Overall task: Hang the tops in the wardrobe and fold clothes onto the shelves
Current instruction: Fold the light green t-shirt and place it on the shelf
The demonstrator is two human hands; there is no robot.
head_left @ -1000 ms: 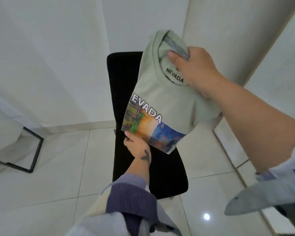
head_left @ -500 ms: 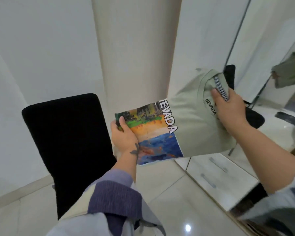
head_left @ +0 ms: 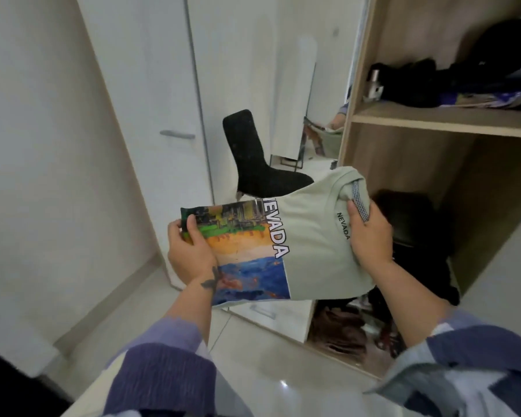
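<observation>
A folded pale green T-shirt (head_left: 313, 239) with a colourful print and the word NEVADA lies level between my two hands, in front of the open wardrobe. My left hand (head_left: 190, 251) grips its printed end, thumb on top. My right hand (head_left: 370, 233) grips the collar end, thumb on the neckline. The wooden shelf (head_left: 445, 117) of the wardrobe is up at the right, with dark clothes (head_left: 427, 82) on it. Below it an open compartment holds a dark pile (head_left: 409, 218), partly hidden behind the T-shirt and my right hand.
A mirrored wardrobe door (head_left: 253, 94) in the middle reflects a black chair (head_left: 253, 155). A white door with a grey handle (head_left: 176, 134) stands left. More clothes (head_left: 343, 332) lie at the wardrobe's bottom. The floor is glossy white tile (head_left: 253, 356).
I have turned right from the black chair to the open wardrobe, carrying the folded T-shirt in both hands. The shirt went from hanging upright to lying level.
</observation>
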